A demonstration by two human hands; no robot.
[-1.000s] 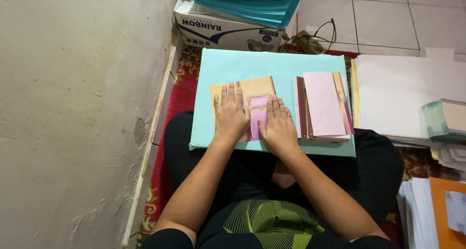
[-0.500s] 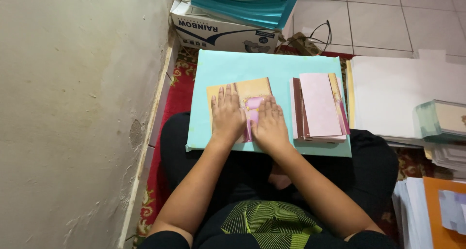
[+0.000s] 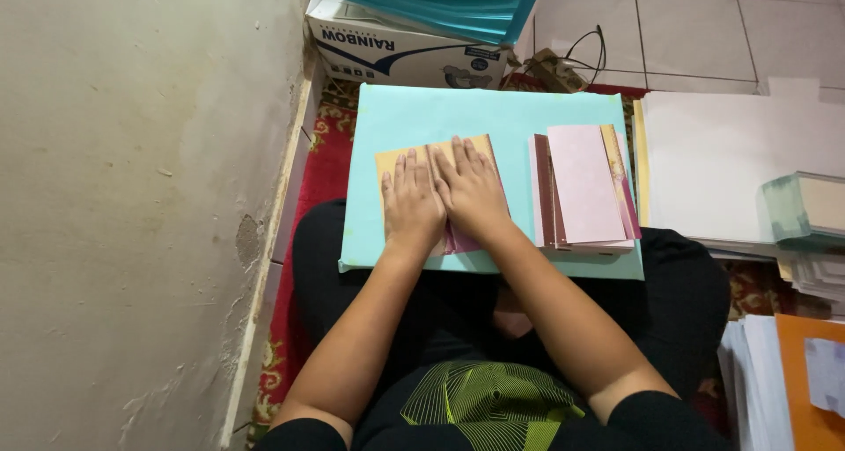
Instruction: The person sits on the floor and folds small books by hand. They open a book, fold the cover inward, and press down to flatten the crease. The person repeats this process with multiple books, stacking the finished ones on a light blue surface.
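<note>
Your left hand [image 3: 412, 206] and right hand [image 3: 471, 191] now lie side by side, fingers flat and together, pressing the tan folded card [image 3: 431, 156] at the frame's centre. The pink strip that showed between them is covered, so the fold looks closed.

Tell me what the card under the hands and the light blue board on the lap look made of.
Card: likely thin printed paper or cardstock, matte tan, lying flat under both hands. Board: probably a stack of matte pale blue paper or card; flat face, straight edges.
</note>
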